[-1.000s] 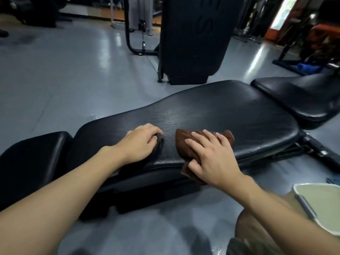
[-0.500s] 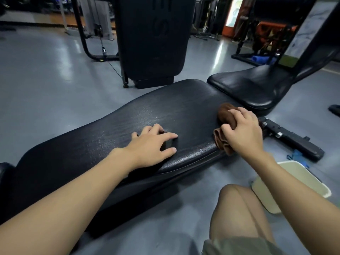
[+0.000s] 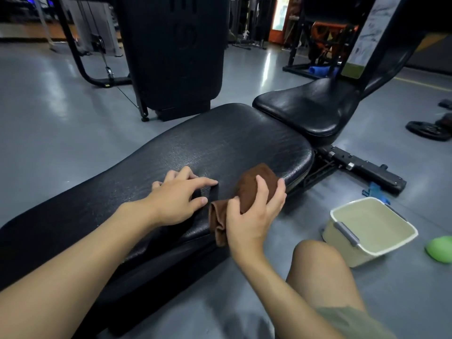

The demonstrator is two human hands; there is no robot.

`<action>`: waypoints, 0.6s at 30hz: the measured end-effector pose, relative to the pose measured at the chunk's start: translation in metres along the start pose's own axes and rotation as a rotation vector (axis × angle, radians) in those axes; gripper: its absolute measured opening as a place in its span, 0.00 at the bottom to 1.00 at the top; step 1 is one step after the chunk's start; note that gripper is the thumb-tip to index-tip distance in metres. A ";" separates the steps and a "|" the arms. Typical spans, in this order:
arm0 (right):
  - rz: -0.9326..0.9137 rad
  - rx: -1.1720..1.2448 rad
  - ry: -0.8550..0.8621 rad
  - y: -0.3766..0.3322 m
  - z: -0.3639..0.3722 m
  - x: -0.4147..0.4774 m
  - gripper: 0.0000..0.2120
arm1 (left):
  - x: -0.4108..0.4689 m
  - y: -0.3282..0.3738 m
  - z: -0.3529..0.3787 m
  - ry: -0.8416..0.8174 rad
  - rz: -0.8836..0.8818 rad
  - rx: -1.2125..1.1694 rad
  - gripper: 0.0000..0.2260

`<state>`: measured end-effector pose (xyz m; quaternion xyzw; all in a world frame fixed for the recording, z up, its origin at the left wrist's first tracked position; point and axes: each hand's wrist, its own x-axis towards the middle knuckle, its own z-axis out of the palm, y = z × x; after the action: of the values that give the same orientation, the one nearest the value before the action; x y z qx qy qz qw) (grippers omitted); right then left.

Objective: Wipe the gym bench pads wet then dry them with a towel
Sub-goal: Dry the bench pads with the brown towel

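Observation:
The long black back pad (image 3: 220, 148) of the gym bench runs from lower left to centre, its surface grainy and faintly streaked. Beyond its right end sits the smaller black seat pad (image 3: 308, 106). My left hand (image 3: 178, 196) rests flat on the back pad near its front edge, fingers spread. My right hand (image 3: 252, 214) grips a bunched brown cloth (image 3: 254, 182) at the pad's front right edge; part of the cloth hangs over the edge below my thumb.
A cream bucket (image 3: 371, 228) stands on the grey floor at right, next to a green object (image 3: 440, 248). My bare knee (image 3: 318, 265) is beside it. The black bench frame (image 3: 367, 170), a weight plate (image 3: 428, 129) and gym machines (image 3: 171, 52) surround the bench.
My right hand has drawn the brown cloth back leftward along the pad's front edge from the right end. The left hand stays pressed on the pad. The view shifted to the right.

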<state>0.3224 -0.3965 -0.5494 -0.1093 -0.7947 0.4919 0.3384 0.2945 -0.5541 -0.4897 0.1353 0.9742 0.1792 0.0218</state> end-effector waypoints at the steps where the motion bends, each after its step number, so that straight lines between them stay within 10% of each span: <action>1: 0.032 0.010 0.002 0.001 -0.003 0.013 0.29 | 0.000 0.000 0.000 -0.003 0.000 0.004 0.19; 14: 0.248 -0.386 0.019 0.008 -0.031 0.105 0.32 | 0.013 0.020 -0.007 -0.045 -0.045 0.063 0.17; 18: 0.211 -0.186 0.040 0.008 -0.015 0.078 0.37 | 0.028 0.039 -0.003 -0.147 0.001 0.080 0.28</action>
<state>0.2724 -0.3425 -0.5189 -0.2332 -0.8140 0.4467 0.2890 0.2772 -0.5125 -0.4733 0.1494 0.9763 0.1296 0.0877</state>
